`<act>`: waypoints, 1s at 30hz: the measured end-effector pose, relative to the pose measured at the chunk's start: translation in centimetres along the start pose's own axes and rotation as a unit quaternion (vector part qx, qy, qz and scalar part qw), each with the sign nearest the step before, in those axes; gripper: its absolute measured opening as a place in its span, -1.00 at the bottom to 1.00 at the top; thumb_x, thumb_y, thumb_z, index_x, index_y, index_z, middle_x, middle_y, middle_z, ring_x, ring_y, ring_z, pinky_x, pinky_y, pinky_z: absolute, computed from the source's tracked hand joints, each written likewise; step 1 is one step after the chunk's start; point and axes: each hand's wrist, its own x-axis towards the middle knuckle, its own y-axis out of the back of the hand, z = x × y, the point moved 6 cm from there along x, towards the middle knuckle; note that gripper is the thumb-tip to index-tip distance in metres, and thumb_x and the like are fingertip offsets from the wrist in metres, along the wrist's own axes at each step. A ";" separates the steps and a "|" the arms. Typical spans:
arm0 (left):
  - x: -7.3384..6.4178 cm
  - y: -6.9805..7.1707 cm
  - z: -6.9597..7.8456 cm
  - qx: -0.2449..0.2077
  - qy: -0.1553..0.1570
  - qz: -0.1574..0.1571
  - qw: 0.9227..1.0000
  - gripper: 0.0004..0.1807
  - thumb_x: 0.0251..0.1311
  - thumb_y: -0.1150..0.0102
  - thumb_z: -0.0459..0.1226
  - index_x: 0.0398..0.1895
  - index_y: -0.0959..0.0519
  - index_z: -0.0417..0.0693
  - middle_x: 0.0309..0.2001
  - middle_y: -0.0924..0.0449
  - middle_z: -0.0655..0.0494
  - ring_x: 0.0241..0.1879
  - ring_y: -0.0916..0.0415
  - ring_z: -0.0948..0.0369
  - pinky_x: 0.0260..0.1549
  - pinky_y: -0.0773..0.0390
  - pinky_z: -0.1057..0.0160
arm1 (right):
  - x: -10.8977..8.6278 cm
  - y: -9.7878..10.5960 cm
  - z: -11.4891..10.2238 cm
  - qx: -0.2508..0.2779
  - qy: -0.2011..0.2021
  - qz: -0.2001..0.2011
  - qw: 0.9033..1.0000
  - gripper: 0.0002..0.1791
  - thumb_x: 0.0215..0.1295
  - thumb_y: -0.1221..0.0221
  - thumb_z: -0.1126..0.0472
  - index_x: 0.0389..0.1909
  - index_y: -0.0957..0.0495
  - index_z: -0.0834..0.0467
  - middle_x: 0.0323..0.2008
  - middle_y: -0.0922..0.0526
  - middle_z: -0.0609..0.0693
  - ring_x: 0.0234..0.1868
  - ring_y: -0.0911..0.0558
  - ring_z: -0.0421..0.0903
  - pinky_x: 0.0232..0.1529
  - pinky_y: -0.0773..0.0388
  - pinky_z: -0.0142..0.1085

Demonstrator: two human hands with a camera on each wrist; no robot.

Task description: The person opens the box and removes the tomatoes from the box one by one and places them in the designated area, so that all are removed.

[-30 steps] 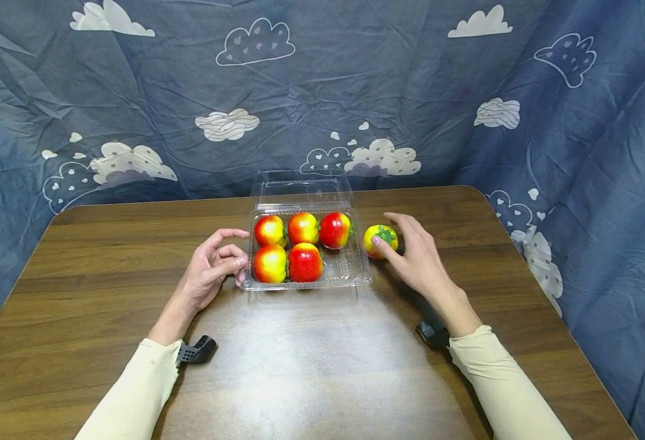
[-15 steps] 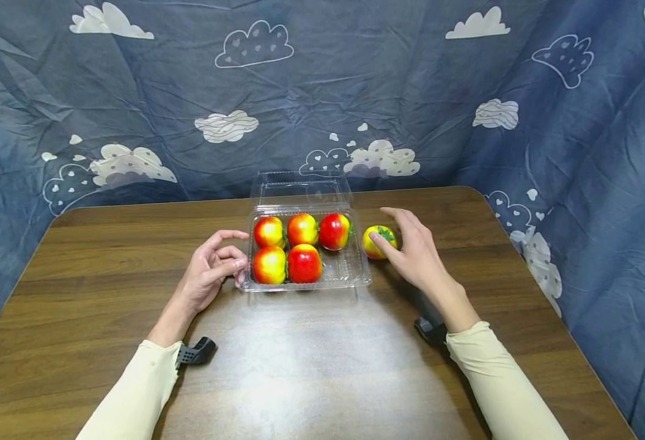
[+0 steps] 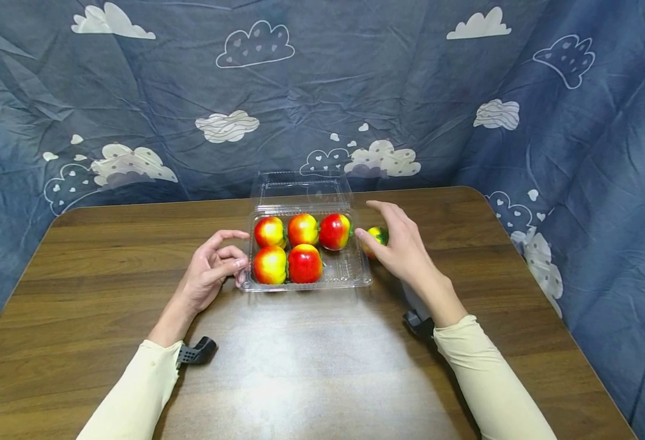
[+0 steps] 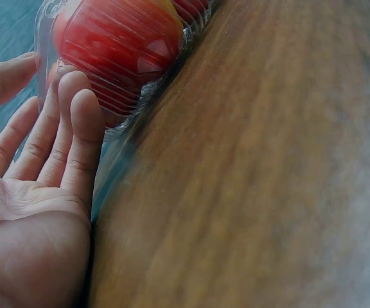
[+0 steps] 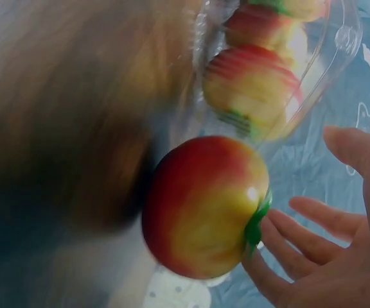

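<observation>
The fingers (image 5: 300, 233) of the right hand (image 3: 405, 245) are spread and gently bent, the thumb well apart from them, with nothing gripped. The loose fruit (image 5: 204, 208) looks like a glossy, artificial piece: probably light, fairly firm and a little slippery, unlikely to bruise. Its rounded sides seem the best hold, thumb and fingers opposed across the widest part, rather than the thin green cap (image 5: 255, 223), which might bend.

From the head, the fruit lies between the thumb and the other fingers, partly hidden by the hand; the right wrist view puts the fingertips just beside its cap, though contact cannot be told. It sits just outside the right wall of the clear container (image 3: 348, 269).

The left hand (image 3: 212, 269) has loosely extended fingers at the container's left wall, grasping nothing; whether they press it is unclear. Inside are 5 fruits (image 3: 305, 264), 3 in the far row and 2 in the near row. Its lid (image 3: 300, 190) leans back, raised, toward the cloud-patterned curtain (image 3: 162, 73) behind the wooden table (image 3: 300, 379).
</observation>
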 end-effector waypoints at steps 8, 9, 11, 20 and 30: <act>0.0 0.0 0.0 -0.001 0.000 -0.003 1.000 -0.51 0.38 -0.03 -0.63 0.34 -0.37 -0.27 -0.32 -0.69 0.01 -0.53 -0.61 0.15 -0.51 -0.67 0.31 | 0.9 -1.1 -1.5 0.009 0.013 -0.011 1.000 -0.32 0.31 -0.45 0.10 0.38 -0.48 0.24 0.31 -0.58 0.17 0.36 -0.53 0.15 0.43 -0.45 0.11; 0.0 0.0 0.0 0.000 0.000 -0.002 1.000 -0.51 0.38 -0.04 -0.63 0.35 -0.37 -0.28 -0.32 -0.69 0.01 -0.53 -0.61 0.15 -0.51 -0.67 0.31 | 1.0 -1.2 -1.7 0.008 0.014 -0.014 1.000 -0.32 0.30 -0.45 0.10 0.38 -0.48 0.24 0.32 -0.58 0.17 0.37 -0.52 0.15 0.43 -0.44 0.12; 0.0 0.0 -0.1 0.001 0.001 -0.001 1.000 -0.51 0.38 -0.04 -0.63 0.35 -0.37 -0.29 -0.33 -0.69 0.01 -0.54 -0.60 0.14 -0.51 -0.67 0.30 | 1.2 -1.5 -2.1 0.006 0.014 -0.020 1.000 -0.31 0.29 -0.46 0.10 0.38 -0.48 0.24 0.33 -0.58 0.17 0.38 -0.51 0.14 0.44 -0.44 0.11; 0.0 0.0 0.0 -0.003 -0.007 -0.005 1.000 -0.51 0.37 -0.04 -0.64 0.34 -0.36 -0.32 -0.32 -0.70 0.00 -0.54 -0.60 0.14 -0.52 -0.67 0.31 | 1.5 -3.1 -3.4 -0.006 0.020 -0.043 0.999 -0.26 0.23 -0.50 0.08 0.38 -0.48 0.21 0.35 -0.55 0.15 0.38 -0.49 0.13 0.42 -0.47 0.11; 0.1 0.0 -0.1 -0.007 -0.007 -0.007 1.000 -0.51 0.37 -0.03 -0.64 0.34 -0.35 -0.32 -0.32 -0.69 0.00 -0.54 -0.60 0.13 -0.51 -0.67 0.32 | 1.0 -4.6 -3.2 -0.031 0.019 -0.064 0.997 -0.19 0.12 -0.57 0.14 0.39 -0.49 0.20 0.32 -0.55 0.16 0.32 -0.50 0.15 0.39 -0.50 0.08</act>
